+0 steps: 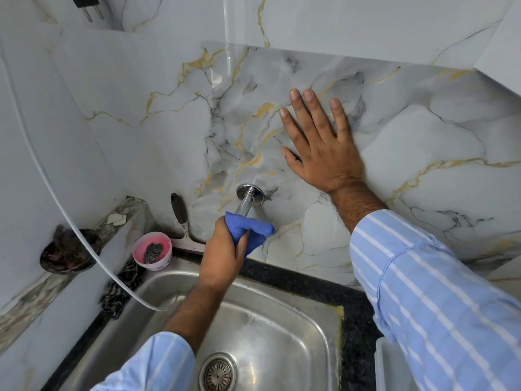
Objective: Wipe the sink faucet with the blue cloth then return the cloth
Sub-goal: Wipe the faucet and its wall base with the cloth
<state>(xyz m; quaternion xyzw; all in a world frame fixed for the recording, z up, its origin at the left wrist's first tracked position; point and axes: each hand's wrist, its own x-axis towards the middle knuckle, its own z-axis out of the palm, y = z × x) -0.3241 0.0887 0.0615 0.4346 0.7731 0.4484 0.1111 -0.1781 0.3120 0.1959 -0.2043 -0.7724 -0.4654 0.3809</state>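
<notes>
Around the steel sink (282, 328) I see a pink tub (152, 250) holding a grey scrubber, a squeegee (183, 221) leaning on the marble wall (408, 136), a striped rag (121, 289) and a white hose (56, 193) arcing across the left side into the basin. Nothing blocks the faucet (247, 199), which juts from its wall flange. My left hand (224, 253) reaches up over the basin, fingers closed around the blue cloth (248, 228), which wraps the faucet pipe. My right hand (321, 142) lies flat on the wall, fingers spread, holding nothing.
</notes>
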